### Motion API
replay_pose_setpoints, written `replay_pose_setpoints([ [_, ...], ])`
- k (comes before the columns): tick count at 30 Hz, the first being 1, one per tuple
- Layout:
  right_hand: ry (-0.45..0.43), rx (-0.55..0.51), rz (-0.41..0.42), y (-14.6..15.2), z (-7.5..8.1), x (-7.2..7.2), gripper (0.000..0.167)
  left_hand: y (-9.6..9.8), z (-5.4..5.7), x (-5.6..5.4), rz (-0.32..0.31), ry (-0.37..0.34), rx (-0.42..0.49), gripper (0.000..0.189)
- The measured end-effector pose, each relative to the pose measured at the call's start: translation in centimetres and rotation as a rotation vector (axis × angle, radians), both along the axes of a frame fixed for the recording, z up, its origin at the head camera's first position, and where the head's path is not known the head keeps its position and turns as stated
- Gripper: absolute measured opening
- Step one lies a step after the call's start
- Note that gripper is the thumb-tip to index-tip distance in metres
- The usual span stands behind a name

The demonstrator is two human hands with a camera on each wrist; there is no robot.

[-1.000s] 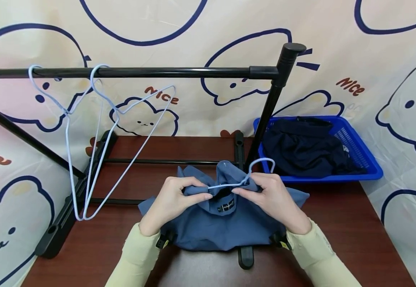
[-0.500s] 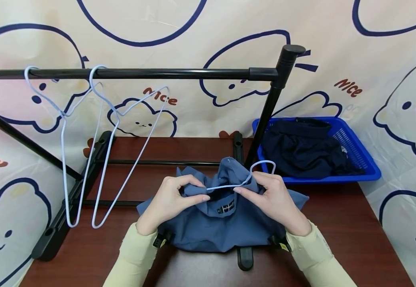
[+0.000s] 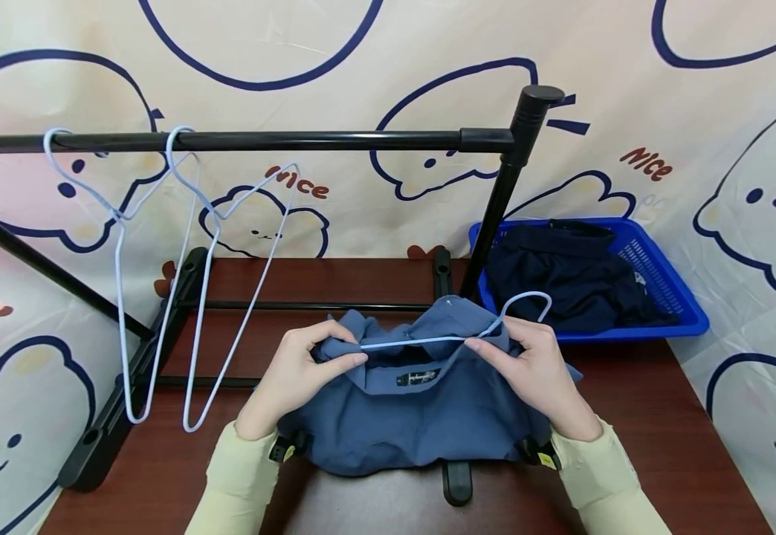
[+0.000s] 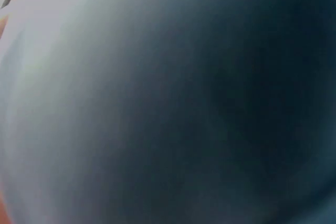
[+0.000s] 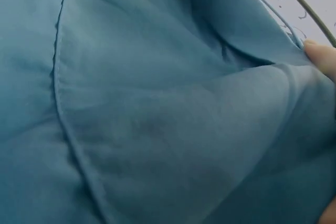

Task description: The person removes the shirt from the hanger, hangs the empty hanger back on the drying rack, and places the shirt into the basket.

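Observation:
A blue shirt (image 3: 421, 431) hangs bunched between both hands in the head view, its neck opening upward and a dark label (image 3: 418, 377) inside. Across the opening runs a light blue clothes hanger (image 3: 421, 342), its hook rising at the right. My left hand (image 3: 304, 368) pinches the collar at the left, where the hanger's arm enters the cloth. With thumb and fingers, my right hand (image 3: 542, 368) pinches the collar and the hanger below its hook. Blurred cloth (image 4: 157, 103) fills the left wrist view. Shirt folds (image 5: 173, 129) cover most of the right wrist view, a fingertip (image 5: 321, 56) at the edge.
Two light blue hangers (image 3: 210, 223) hang on the left of a black rack's bar (image 3: 334, 141). A blue basket (image 3: 685, 312) holding dark clothing (image 3: 562, 275) stands at the back right. The rack's feet (image 3: 458, 483) stand on the brown table (image 3: 669, 431).
My hands have moved apart, left hand leftward and right hand rightward, spreading the neck opening wider. The hanger's hook has shifted right with my right hand. The hangers on the bar have swung slightly.

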State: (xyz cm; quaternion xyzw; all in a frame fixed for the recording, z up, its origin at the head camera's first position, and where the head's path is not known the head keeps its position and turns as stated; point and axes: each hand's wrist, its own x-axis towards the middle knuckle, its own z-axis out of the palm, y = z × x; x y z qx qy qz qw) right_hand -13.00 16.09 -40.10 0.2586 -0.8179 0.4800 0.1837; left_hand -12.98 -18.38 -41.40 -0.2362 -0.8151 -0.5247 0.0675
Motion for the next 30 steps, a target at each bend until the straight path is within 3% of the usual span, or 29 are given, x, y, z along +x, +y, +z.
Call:
replay_pose_setpoints([
  [3, 0.011, -0.016, 0.000, 0.3, -0.3, 0.0, 0.037, -0.3, 0.3, 0.1, 0.030, 0.033, -0.020, 0.021],
  [7, 0.026, -0.029, -0.019, 0.5, -0.6, 0.0, 0.041, -0.4, 1.8, 0.7, 0.053, 0.086, -0.021, 0.020],
  [10, 0.036, -0.033, -0.040, 0.5, -0.5, 0.2, 0.040, -0.4, 2.7, 1.2, 0.057, 0.077, -0.007, 0.019],
  [17, 0.047, -0.027, -0.056, 0.0, 1.6, 1.3, 0.042, -0.7, 3.0, 1.4, 0.079, 0.043, 0.004, 0.017],
  [22, 0.050, -0.031, -0.061, 0.3, 0.9, 1.1, 0.044, -1.3, 2.4, 1.4, 0.129, 0.059, 0.020, 0.017],
  [30, 0.043, -0.034, -0.067, 1.0, -1.0, 0.5, 0.043, -2.9, -0.4, 0.2, 0.181, 0.004, 0.050, 0.019],
])
